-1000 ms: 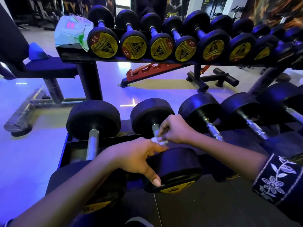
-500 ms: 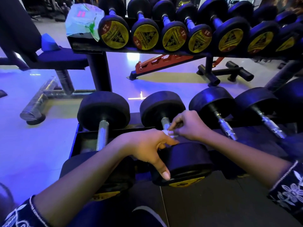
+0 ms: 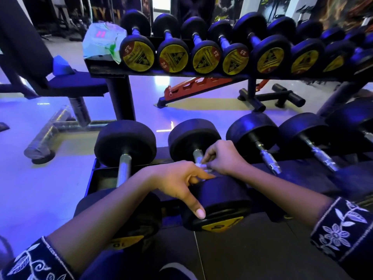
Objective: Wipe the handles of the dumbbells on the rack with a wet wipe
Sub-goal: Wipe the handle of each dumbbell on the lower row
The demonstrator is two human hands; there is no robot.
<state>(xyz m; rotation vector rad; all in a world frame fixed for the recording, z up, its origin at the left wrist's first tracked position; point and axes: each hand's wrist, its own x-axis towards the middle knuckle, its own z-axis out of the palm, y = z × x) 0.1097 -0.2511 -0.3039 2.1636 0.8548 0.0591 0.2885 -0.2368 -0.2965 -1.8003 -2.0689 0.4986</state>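
Rack [image 3: 121,98]: two tiers; I work on the lower one, leftmost end
Dumbbell [image 3: 222,199]: second from the left, lying end-on to me; looks heavy and rigid, best left seated in its cradle
Neighbours: one dumbbell to the left [image 3: 125,142], one to the right [image 3: 252,134], both near, so my elbows have little sideways room
Left hand [image 3: 177,178]: fingers bent in to the wipe at the handle, thumb straight down over the near head; how firm the hold is, I cannot tell
Right hand [image 3: 224,156]: fingertips curled, pinching the wipe from the right
Handle [image 3: 197,154]: bare metal, likely slick when wet, boxed in between two heads; short strokes only
Wet wipe [image 3: 201,165]: small, white, limp; on the handle between my hands, likely to bunch or tear
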